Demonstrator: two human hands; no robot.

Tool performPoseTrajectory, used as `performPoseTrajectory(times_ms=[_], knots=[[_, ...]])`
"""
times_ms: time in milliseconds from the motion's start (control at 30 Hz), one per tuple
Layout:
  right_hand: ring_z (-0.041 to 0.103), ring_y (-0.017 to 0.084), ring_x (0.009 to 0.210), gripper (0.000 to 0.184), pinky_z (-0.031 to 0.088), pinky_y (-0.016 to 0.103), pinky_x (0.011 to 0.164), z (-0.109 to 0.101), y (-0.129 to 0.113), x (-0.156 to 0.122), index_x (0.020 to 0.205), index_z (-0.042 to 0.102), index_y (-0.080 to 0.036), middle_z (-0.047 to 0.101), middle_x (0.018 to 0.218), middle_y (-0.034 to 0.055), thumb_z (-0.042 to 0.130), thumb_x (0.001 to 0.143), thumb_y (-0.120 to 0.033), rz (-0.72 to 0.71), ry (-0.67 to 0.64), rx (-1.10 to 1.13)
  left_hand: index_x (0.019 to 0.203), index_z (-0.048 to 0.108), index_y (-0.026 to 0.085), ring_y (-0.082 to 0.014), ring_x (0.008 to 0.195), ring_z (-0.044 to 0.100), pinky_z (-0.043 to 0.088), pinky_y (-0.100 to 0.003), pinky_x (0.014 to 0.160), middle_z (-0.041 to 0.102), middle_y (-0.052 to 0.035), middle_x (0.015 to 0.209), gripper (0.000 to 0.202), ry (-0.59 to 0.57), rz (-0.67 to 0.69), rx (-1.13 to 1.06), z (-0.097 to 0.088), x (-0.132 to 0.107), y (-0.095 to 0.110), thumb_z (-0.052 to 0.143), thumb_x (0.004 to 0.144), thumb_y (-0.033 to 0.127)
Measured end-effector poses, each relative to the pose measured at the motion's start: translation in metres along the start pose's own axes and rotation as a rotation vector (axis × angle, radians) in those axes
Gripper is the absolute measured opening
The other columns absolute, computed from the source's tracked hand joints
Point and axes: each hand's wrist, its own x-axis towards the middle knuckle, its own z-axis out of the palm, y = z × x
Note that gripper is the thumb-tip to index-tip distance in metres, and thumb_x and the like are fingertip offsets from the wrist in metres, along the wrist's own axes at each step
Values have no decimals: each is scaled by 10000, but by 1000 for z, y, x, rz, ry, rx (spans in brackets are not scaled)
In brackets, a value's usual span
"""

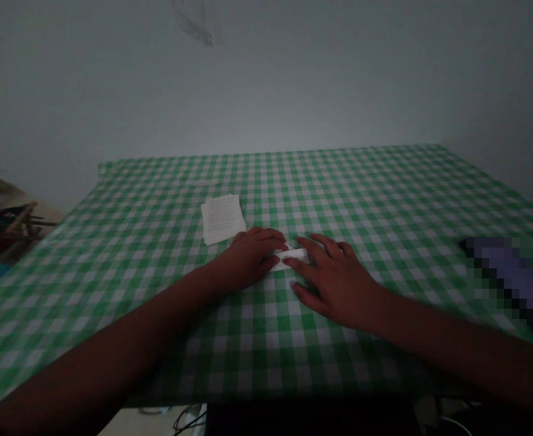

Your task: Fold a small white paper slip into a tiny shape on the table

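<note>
A small folded white paper (pixel 296 257) lies flat on the checked tablecloth between my two hands. My left hand (pixel 255 257) has its thumb and fingers closed on the paper's left end. From the other side, my right hand (pixel 332 275) reaches over the paper with fingers apart, one fingertip touching its top. The thumb of that hand rests lower, on the cloth. Part of the paper is hidden under the fingers, so its full shape does not show.
A small stack of printed paper sheets (pixel 224 219) lies beyond my left hand. Farther back is a thin pale strip (pixel 204 183). A blurred-out dark-edged device (pixel 511 275) lies at the right. The green-and-white tablecloth (pixel 339 181) reaches the wall; cables (pixel 189 418) hang below the front edge.
</note>
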Motion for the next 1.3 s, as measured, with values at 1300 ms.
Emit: performPoseTrajectory(times_ms=[1300], knots=[[334,424,1405,511,308,675,1039,-17,8,-7,1323,612,-172,497,1478,179,464,973,-514,81,-100,-188,1343,557,258,-244,1298,469,363,-483,1101,528,-60,1423,398,-79,48,-43,-7,-4,-9,519,954,184]])
